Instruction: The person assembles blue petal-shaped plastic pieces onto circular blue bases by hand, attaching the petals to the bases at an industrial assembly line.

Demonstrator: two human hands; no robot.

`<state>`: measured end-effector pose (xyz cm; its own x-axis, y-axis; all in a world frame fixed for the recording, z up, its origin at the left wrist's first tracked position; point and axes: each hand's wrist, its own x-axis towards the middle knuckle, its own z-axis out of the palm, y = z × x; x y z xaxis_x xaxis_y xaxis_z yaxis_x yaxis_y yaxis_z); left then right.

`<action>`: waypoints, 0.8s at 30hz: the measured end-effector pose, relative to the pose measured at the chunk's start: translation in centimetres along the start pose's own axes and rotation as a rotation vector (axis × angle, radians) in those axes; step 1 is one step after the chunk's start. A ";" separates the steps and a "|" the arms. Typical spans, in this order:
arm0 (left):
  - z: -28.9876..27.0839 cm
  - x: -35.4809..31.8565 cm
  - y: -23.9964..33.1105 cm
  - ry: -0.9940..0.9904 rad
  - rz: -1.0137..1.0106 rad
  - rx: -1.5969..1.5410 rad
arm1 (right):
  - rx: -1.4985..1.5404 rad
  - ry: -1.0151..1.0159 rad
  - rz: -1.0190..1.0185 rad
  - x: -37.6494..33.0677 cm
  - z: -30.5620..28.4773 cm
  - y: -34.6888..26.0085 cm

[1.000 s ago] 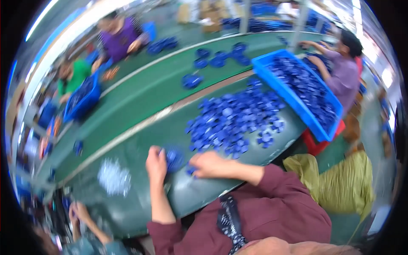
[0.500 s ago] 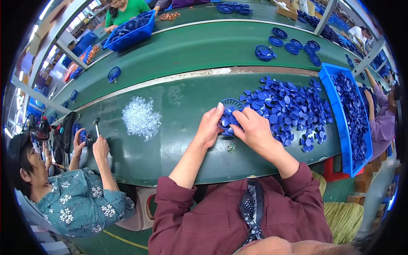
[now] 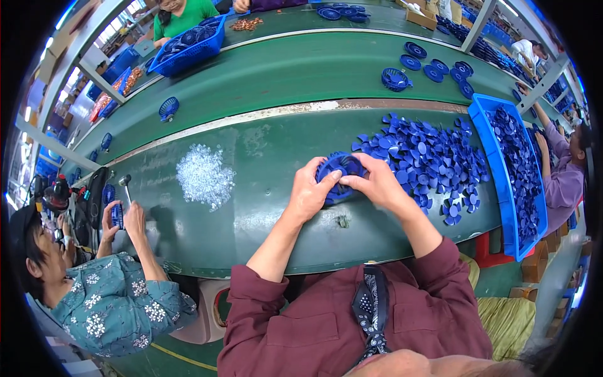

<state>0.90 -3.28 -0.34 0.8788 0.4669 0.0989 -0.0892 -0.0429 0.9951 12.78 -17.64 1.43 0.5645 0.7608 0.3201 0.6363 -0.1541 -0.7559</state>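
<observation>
Both hands grip a round blue slotted plastic basket [image 3: 334, 164] just above the green tabletop. My left hand [image 3: 308, 191] wraps its left side, thumb laid across the front. From the right, my right hand [image 3: 382, 183] curls around it, its thumb near the left one. The basket's underside and most fingertips are hidden. Right beside my right hand spreads a heap of small blue plastic pieces [image 3: 427, 151], rounded and winged. A small scrap [image 3: 342, 221] lies on the table below my hands.
A pile of clear small pieces [image 3: 205, 176] sits to the left. At the right stands a blue tray [image 3: 500, 188] of blue pieces. Beyond the table edge runs a green conveyor [image 3: 270, 78] with blue baskets and discs. A co-worker at left holds a hammer [image 3: 125, 181].
My right hand has shifted from fingering a small blue piece inside the basket to gripping its right side. Both thumbs now press at the basket's front. The co-worker's hammer has tilted.
</observation>
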 end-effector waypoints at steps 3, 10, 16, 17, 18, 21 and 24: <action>0.0 0.1 -0.5 -0.027 -0.041 0.008 | 0.238 -0.130 0.171 0.3 0.3 1.4; -0.2 1.3 -1.9 0.196 0.030 -0.156 | 0.361 -0.204 0.455 5.4 0.2 2.7; -2.0 1.9 -3.0 0.333 -0.069 -0.079 | 0.515 0.208 0.509 8.7 -1.7 6.7; -1.6 2.0 -3.1 0.309 -0.098 -0.146 | 0.303 0.057 0.426 8.1 -2.3 7.6; -1.3 1.9 -2.8 0.246 -0.111 -0.124 | 0.007 0.022 0.292 7.3 -3.4 7.8; -1.2 1.4 -3.0 0.182 -0.128 -0.075 | -0.543 -0.085 0.159 5.7 -5.0 4.6; -0.7 1.4 -2.8 0.106 -0.121 -0.055 | -0.672 -0.126 0.125 4.8 -5.6 5.0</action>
<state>2.04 -1.91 -2.99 0.8304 0.5566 -0.0256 -0.0139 0.0667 0.9977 21.59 -18.26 2.37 0.6154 0.7730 0.1543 0.7809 -0.5713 -0.2526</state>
